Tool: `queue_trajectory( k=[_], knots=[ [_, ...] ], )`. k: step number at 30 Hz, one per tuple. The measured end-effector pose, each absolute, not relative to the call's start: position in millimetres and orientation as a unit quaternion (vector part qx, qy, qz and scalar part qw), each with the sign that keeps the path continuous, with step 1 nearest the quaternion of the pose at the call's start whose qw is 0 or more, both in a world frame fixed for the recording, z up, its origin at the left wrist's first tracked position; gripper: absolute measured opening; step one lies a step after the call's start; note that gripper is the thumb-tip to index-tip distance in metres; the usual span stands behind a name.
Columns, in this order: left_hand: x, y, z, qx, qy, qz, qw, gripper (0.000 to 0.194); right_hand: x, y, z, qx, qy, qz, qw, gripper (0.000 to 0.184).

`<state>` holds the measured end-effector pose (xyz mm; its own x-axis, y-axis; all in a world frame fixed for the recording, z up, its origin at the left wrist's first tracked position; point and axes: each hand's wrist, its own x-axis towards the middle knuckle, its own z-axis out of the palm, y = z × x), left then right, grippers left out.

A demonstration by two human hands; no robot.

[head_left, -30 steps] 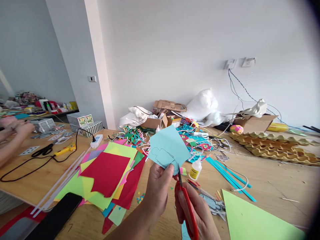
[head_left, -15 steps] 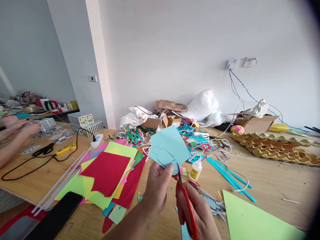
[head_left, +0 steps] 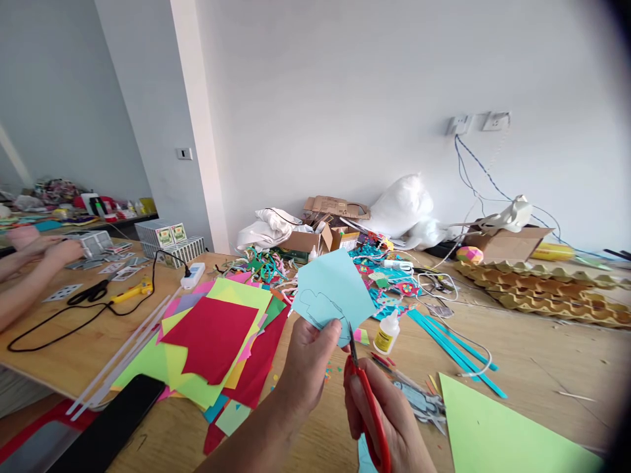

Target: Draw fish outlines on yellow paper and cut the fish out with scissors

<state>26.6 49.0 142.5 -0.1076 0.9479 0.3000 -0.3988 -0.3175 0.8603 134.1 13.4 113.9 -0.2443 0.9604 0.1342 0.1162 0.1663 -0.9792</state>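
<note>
A light blue sheet of paper [head_left: 335,286] with a pencil-like outline drawn on it is pinched by its lower edge in my left hand [head_left: 310,355], thumb on top. My right hand [head_left: 387,414] is closed round the red handles of a pair of scissors [head_left: 372,407]. The dark blades touch the paper's lower right edge, beside my left thumb. Below my hands lies another blue paper piece [head_left: 365,455], partly covered by the scissors. A glue bottle [head_left: 387,333] stands just right of the blue sheet.
Left of my hands is a pile of coloured paper [head_left: 217,335], with a black phone-like slab [head_left: 111,424] in front. A green sheet [head_left: 497,427] lies at right. Egg trays [head_left: 542,289] sit at the back right. Another person's hands [head_left: 54,249] handle cards at far left.
The view has shifted very slightly. My hands, the blue paper and the scissors keep nearly the same positions; the other person's hands at far left have moved a little.
</note>
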Motion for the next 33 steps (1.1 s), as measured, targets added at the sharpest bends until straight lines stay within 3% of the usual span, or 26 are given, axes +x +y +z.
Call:
queue_trajectory(
  k=[33],
  knots=[
    [23.1, 47.5, 152.2, 0.429, 0.298, 0.667, 0.531, 0.013, 140.1, 17.6, 112.5, -0.431, -0.644, 0.48, 0.411, 0.044]
  ],
)
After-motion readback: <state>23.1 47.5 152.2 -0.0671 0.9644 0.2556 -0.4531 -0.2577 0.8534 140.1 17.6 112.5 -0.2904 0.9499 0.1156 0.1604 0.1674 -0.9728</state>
